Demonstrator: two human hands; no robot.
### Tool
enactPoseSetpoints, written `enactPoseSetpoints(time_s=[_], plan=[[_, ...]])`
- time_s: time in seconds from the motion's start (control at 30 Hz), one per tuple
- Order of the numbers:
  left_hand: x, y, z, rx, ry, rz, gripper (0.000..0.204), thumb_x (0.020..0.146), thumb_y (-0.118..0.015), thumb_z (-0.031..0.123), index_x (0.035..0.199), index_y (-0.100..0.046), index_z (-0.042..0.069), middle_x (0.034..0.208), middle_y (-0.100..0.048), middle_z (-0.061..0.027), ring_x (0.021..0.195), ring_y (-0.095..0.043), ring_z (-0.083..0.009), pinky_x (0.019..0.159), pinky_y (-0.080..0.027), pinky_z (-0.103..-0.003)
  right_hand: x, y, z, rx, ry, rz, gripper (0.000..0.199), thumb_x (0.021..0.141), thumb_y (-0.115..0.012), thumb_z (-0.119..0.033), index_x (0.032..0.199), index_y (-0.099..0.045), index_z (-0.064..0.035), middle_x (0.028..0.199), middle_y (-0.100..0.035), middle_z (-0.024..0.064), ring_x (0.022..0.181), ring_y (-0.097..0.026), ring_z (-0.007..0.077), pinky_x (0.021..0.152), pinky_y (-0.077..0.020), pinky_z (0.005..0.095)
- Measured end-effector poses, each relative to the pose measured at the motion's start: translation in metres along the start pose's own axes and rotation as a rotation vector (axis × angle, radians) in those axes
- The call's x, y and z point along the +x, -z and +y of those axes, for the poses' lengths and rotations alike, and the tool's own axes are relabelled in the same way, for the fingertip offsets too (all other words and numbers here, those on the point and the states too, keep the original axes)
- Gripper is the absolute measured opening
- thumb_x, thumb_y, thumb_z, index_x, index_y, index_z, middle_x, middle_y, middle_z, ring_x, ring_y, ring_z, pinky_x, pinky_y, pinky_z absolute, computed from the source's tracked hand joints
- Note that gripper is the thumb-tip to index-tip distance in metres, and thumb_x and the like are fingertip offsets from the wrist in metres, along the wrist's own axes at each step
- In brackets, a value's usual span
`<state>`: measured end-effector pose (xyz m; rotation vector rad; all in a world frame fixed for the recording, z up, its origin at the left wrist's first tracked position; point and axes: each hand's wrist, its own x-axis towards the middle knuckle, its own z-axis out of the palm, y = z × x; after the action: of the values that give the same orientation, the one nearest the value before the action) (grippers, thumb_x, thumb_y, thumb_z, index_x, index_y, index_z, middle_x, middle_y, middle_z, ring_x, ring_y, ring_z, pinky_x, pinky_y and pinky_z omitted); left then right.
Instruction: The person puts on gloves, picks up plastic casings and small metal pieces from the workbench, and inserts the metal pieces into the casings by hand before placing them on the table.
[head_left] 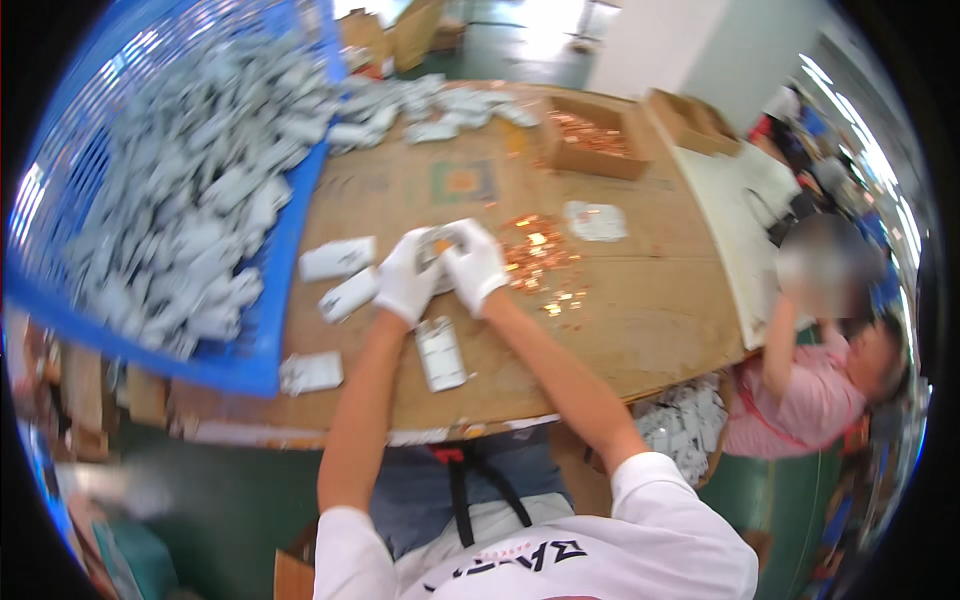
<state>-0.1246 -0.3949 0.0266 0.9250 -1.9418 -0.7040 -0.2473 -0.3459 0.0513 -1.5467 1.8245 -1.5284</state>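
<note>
My left hand (405, 275) and my right hand (474, 262), both in white gloves, come together over the cardboard-covered table. Between them they grip a light grey plastic part, mostly hidden by the gloves. A small copper-coloured piece (441, 246) shows at my right fingertips. Right of my hands lies a loose heap of shiny copper pieces (535, 250). To the left rest two white plastic parts, one (338, 259) behind the other (349, 295). Another white part (440, 353) lies just below my wrists, and one more (312, 373) sits nearer the table's front left.
A big blue crate (275, 300) full of grey-white parts stands at left. More parts (440, 105) lie along the back. A cardboard box (598, 165) of copper pieces stands back right. A person in pink (795, 400) sits at right, beside a box of white parts (685, 425).
</note>
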Motion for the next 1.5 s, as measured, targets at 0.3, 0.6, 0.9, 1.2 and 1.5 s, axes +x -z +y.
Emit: enactPoseSetpoints(time_s=[0.3, 0.6, 0.9, 1.2, 1.5], plan=[[-0.001, 0.004, 0.001, 0.03, 0.063, 0.032, 0.034, 0.08, -0.072, 0.018, 0.11, -0.058, 0.009, 0.098, -0.067, -0.0141, 0.089, -0.066, -0.0315, 0.077, -0.054, -0.038, 0.001, -0.014, 0.018, 0.205, -0.154, -0.059, 0.021, 0.084, -0.064, -0.008, 0.103, -0.063, -0.001, 0.088, -0.069, 0.0117, 0.078, -0.065, 0.0174, 0.073, -0.0516, 0.0321], [-0.003, 0.004, 0.006, -0.018, 0.018, 0.026, 0.035, 0.079, -0.073, 0.014, 0.11, -0.059, 0.009, 0.099, -0.067, -0.0145, 0.09, -0.067, -0.0311, 0.079, -0.054, -0.036, 0.005, 0.001, 0.008, 0.063, -0.167, -0.124, 0.014, 0.084, -0.062, -0.002, 0.097, -0.061, 0.0024, 0.083, -0.065, 0.0056, 0.074, -0.058, 0.0091, 0.068, -0.0497, 0.0259], [-0.006, 0.002, 0.003, 0.038, -0.059, 0.056, 0.04, 0.076, -0.075, 0.011, 0.112, -0.059, 0.006, 0.096, -0.067, -0.0141, 0.088, -0.067, -0.0299, 0.075, -0.054, -0.036, 0.007, 0.003, 0.008, 0.071, -0.195, -0.185, 0.015, 0.083, -0.065, -0.003, 0.096, -0.061, 0.0003, 0.079, -0.064, 0.007, 0.073, -0.058, 0.0127, 0.069, -0.0486, 0.0292], [0.003, 0.003, 0.004, -0.046, 0.114, 0.044, 0.044, 0.079, -0.074, 0.014, 0.119, -0.056, 0.005, 0.106, -0.067, -0.0174, 0.097, -0.067, -0.0304, 0.082, -0.052, -0.037, -0.001, 0.001, -0.004, 0.127, -0.112, 0.018, 0.044, 0.079, -0.061, 0.0, 0.122, -0.056, -0.008, 0.104, -0.066, 0.0146, 0.091, -0.066, 0.0272, 0.083, -0.0513, 0.036], [0.003, 0.009, 0.006, -0.109, 0.21, 0.061, 0.043, 0.08, -0.073, 0.016, 0.119, -0.057, 0.006, 0.104, -0.069, -0.0158, 0.096, -0.068, -0.0271, 0.082, -0.053, -0.035, -0.01, -0.008, 0.004, -0.39, 0.446, 0.041, 0.032, 0.075, -0.064, -0.003, 0.106, -0.062, -0.0125, 0.121, -0.052, 0.0074, 0.086, -0.064, 0.0258, 0.07, -0.055, 0.0401]])
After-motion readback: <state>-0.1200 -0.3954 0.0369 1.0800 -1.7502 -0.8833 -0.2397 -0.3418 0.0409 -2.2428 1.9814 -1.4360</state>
